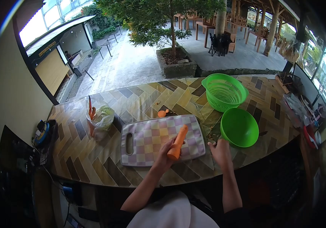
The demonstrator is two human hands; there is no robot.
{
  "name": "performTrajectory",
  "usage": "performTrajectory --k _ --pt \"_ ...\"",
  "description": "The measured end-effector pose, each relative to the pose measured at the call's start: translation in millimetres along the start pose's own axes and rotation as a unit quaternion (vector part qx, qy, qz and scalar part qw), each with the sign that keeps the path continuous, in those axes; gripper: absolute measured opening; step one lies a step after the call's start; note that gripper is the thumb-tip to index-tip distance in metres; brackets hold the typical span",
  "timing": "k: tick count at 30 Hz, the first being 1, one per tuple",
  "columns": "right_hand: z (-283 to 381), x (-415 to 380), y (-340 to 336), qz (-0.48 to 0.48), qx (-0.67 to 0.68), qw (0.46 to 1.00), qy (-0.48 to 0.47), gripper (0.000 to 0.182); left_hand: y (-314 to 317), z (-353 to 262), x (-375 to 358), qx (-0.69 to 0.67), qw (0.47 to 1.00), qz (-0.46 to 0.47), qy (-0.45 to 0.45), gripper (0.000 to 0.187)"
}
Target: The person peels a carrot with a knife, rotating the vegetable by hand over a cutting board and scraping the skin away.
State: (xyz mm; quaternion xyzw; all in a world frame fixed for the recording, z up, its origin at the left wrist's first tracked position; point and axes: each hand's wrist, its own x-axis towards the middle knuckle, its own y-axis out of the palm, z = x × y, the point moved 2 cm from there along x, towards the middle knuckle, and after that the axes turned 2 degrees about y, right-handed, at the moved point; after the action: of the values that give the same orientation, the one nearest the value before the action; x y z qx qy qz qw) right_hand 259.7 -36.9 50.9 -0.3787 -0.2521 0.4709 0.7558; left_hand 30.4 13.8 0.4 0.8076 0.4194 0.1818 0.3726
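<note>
One carrot (179, 142) is in the left hand (164, 154); right hand (220, 151), grip unclear, beside one bowl (240, 128).

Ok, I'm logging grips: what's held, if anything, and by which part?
Left hand holds the carrot by its near end; whether the right hand holds anything is unclear.

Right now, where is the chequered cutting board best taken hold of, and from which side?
Probably by the handle slot at the left end of the cutting board, coming from the left. The board lies flat, and this long opening beside its edge should let fingers through. The left hand holds the carrot, so free that hand first.
</note>
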Motion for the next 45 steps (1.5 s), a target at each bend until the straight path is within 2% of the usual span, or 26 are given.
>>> performTrajectory --k 2,5,8,11,14,17,18,21,24,36,40,45 --pt "-2 -3 4 0.041 -0.021 0.998 0.045 0.035 3 -1 4 -0.01 1.0 -0.016 -0.012 0.056" --pt "3 -10 0 0.05 -0.063 0.996 0.045 0.035 4 1 9 -0.06 0.998 -0.024 -0.006 0.054" --pt "-9 -13 6 -0.036 -0.05 0.998 -0.021 0.039 0 -1 10 -0.137 0.99 -0.024 -0.024 0.051" --pt "-24 -12 20 -0.034 0.129 0.99 -0.048 0.037 -8 1 11 -0.139 0.989 -0.03 -0.029 0.048" --pt "17 -27 -7 -0.014 0.189 0.976 -0.11 0.029 -5 0 11 -0.133 0.989 -0.052 -0.021 0.048" --pt "45 -43 -14 0.112 0.176 0.969 -0.135 0.026 -3 4 12 -0.143 0.989 -0.037 -0.006 0.046" --pt "47 -48 -8 0.09 0.151 0.961 -0.212 0.032 -4 4 12 -0.145 0.989 -0.026 0.002 0.045" --pt "64 -63 1 0.113 0.13 0.929 -0.329 0.033 -10 9 15 -0.104 0.994 -0.039 0.01 0.052" --pt "64 -71 13 0.13 0.095 0.928 -0.338 0.04 -9 2 9 -0.105 0.994 0.037 -0.021 0.054" --pt "68 -72 21 0.132 0.048 0.925 -0.352 0.04 -2 0 3 -0.074 0.997 0.001 -0.036 0.054" --pt "70 -73 21 0.128 0.043 0.926 -0.351 0.041 -9 2 4 -0.063 0.997 0.022 -0.037 0.054" --pt "74 -69 16 0.143 0.076 0.929 -0.332 0.05 -4 1 -1 -0.036 0.999 -0.007 -0.023 0.053"
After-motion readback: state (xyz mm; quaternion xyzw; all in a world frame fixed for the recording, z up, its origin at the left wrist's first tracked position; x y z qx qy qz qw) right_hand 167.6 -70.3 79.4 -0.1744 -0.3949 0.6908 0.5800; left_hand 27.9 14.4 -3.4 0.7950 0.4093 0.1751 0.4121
